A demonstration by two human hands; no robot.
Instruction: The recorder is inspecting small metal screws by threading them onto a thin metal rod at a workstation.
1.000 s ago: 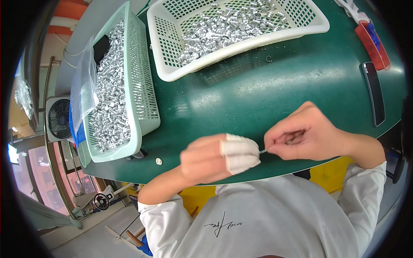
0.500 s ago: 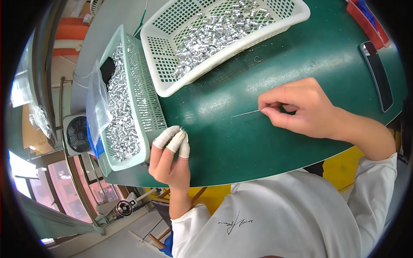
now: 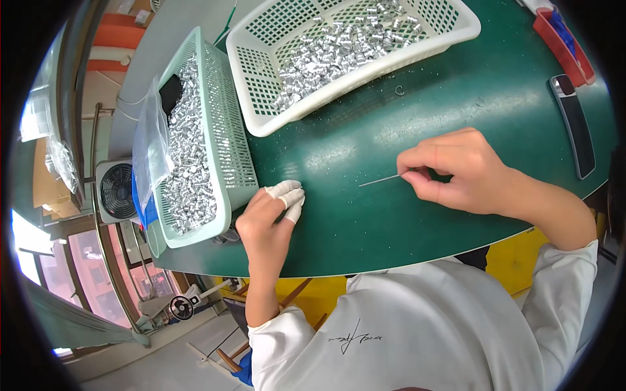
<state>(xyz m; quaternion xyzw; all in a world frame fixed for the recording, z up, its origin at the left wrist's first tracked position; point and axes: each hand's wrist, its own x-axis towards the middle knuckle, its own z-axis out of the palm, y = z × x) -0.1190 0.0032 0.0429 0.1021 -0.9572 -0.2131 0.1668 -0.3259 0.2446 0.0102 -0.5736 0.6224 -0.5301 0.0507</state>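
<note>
My right hand is closed in a pinch on one end of a thin metal needle, which points left above the green tabletop. My left hand wears white finger cots on its fingertips. These fingertips are pressed together low over the table, beside the pale green basket. Whatever lies between them is hidden. Small silvery metal parts fill that basket, and more of the same kind lie in the white basket farther back.
A clear plastic bag hangs over the left basket's outer side. At the far right stand a red bin with blue contents and a long dark device. A small ring-shaped scrap lies on the green table.
My left hand has turned over and its raised fingertips have come down to the right, toward the table. My right hand keeps its pinch on the needle. The view has shifted slightly.
</note>
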